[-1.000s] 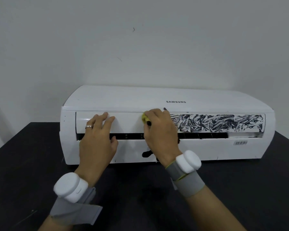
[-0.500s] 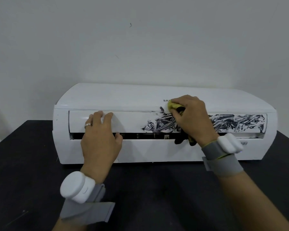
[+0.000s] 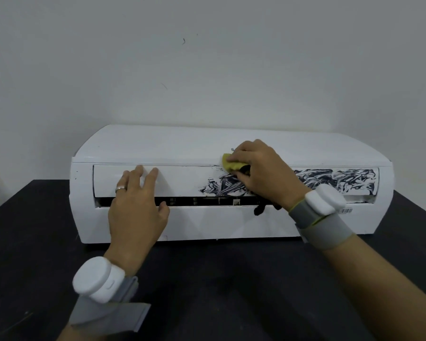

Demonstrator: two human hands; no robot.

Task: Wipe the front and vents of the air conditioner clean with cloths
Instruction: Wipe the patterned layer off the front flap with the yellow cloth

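Note:
A white air conditioner [image 3: 172, 146] lies on a black table. Black smears [image 3: 330, 178] cover the right half of its front flap; the left half is white. My right hand [image 3: 261, 173] presses a yellow cloth [image 3: 230, 164], stained black, against the flap's upper edge near the middle. A dark end of the cloth hangs below my wrist over the vent slot [image 3: 207, 201]. My left hand [image 3: 135, 207] rests flat on the flap's left part, fingers spread, holding nothing.
The black table [image 3: 30, 237] stretches in front of and beside the unit. A plain white wall [image 3: 207, 70] stands right behind it. A barcode sticker [image 3: 346, 210] sits at the lower right of the housing. Both wrists carry white devices on grey straps.
My right hand with the cloth swept right from the flap's middle, uncovering black smears, then came back slightly to the left. My left hand stayed on the flap's left part.

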